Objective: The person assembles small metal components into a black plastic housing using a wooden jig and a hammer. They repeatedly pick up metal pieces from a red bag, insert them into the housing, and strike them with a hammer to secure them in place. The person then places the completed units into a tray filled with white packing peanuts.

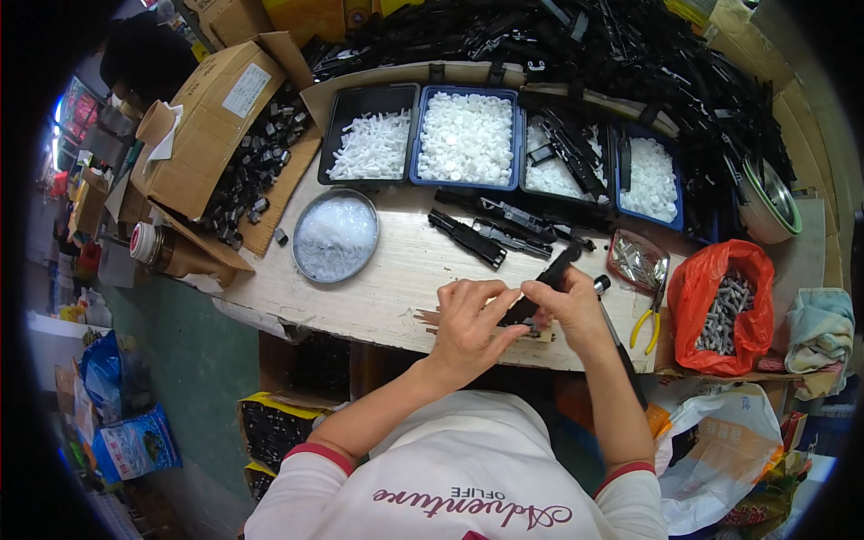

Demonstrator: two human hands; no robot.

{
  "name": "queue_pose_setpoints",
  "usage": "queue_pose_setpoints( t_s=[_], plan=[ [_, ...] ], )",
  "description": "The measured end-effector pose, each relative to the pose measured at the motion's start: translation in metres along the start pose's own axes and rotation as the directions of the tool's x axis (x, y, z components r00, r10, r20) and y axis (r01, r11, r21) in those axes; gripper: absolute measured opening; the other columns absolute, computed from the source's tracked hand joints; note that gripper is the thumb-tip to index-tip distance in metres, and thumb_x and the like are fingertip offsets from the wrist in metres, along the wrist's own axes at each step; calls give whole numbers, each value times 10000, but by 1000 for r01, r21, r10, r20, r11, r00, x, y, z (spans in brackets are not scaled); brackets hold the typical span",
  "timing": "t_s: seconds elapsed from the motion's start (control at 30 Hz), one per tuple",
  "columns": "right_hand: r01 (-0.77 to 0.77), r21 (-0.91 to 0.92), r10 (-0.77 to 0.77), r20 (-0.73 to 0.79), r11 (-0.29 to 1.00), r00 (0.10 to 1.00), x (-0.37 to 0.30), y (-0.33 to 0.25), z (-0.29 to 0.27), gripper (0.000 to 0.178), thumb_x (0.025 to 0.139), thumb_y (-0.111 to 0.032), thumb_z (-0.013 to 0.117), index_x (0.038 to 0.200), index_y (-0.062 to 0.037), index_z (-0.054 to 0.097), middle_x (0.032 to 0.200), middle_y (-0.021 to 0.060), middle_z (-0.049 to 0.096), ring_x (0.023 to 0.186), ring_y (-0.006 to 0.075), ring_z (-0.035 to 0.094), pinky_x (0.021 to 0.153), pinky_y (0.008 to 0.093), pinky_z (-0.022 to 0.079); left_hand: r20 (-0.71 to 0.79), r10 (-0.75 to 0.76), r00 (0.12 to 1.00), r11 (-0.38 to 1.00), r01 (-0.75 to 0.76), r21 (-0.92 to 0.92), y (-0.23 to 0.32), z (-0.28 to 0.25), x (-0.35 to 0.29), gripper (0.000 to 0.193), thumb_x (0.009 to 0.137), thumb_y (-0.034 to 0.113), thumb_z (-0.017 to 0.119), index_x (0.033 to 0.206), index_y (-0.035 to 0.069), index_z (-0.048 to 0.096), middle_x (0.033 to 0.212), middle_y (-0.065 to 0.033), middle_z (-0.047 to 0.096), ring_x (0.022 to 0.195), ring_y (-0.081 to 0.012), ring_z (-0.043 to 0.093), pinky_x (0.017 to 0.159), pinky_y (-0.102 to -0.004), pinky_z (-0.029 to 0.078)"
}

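Over the near edge of the table I hold a long black plastic part (565, 263), which looks like a toy gun body, tilted up to the right. My right hand (576, 315) is closed round its middle. At its lower end, the thumb and fingers of my left hand (470, 326) close on it from the left; the fingers partly cover that end. A hammer (602, 284) with a dark handle lies just right of my right hand. Beyond my hands, more black gun-shaped parts (466, 238) rest on the table.
Trays of white plastic pieces (468, 135) line the back, before a heap of black parts (612, 45). A round metal dish (336, 236) and a carton (216, 126) stand left. Yellow-handled pliers (645, 331), a box of metal pieces (637, 261) and a red bag (688, 306) are right.
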State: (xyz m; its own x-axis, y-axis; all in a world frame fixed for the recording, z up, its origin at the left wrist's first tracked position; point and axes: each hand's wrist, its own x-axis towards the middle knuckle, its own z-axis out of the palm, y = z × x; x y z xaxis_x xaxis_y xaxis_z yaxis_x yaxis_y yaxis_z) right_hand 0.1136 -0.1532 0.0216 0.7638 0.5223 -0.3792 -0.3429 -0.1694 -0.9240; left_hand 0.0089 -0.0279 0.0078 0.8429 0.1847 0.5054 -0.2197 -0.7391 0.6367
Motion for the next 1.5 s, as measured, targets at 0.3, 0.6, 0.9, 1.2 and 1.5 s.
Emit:
queue_pose_setpoints(
  t_s=[0.3, 0.6, 0.9, 1.2, 1.5],
  plan=[
    [255, -59, -244, 149, 965, 958, -21, 22, 5, 207, 810, -190, 623, 821, 17, 632, 775, 42, 585, 716, 90, 498, 645, 219, 405, 80, -26, 996, 990, 37, -137, -10, -12, -7, 351, 637, 57, 697, 968, 14, 588, 915, -92, 577, 819, -236, 519, 727, -327, 334],
    [352, -308, -383, -47, 884, 922, -34, 44, -58, 149, 823, -137, 588, 781, 6, 574, 831, 13, 519, 723, 78, 458, 620, 212, 364, 331, 116, 936, 982, -159, 106, -28, -26, -8, 401, 632, 3, 659, 1017, 70, 568, 957, -58, 527, 869, -217, 457, 790, -375, 266],
    [335, -461, -431, -116, 821, 895, -37, 50, -61, 154, 817, -129, 593, 790, 21, 575, 819, 38, 527, 707, 100, 472, 593, 218, 373, 459, 109, 882, 962, -211, 176, -34, -18, -9, 387, 647, 7, 645, 1018, 80, 563, 969, -74, 509, 890, -238, 436, 787, -388, 266],
    [293, -612, -490, -180, 735, 853, -43, 49, -73, 126, 806, -82, 580, 781, 41, 563, 822, 93, 543, 705, 166, 501, 623, 263, 399, 476, 111, 872, 969, -202, 145, -35, -18, -6, 384, 645, 11, 646, 1014, 79, 565, 946, -71, 513, 877, -233, 437, 789, -384, 268],
    [244, -739, -521, -166, 628, 837, -43, 57, -78, 93, 781, -63, 587, 790, 24, 553, 827, 108, 518, 752, 231, 493, 675, 318, 391, 497, 90, 863, 962, -204, 181, -34, -16, -3, 356, 654, 10, 641, 998, 76, 574, 942, -67, 517, 869, -228, 436, 791, -379, 271]
  ],
)
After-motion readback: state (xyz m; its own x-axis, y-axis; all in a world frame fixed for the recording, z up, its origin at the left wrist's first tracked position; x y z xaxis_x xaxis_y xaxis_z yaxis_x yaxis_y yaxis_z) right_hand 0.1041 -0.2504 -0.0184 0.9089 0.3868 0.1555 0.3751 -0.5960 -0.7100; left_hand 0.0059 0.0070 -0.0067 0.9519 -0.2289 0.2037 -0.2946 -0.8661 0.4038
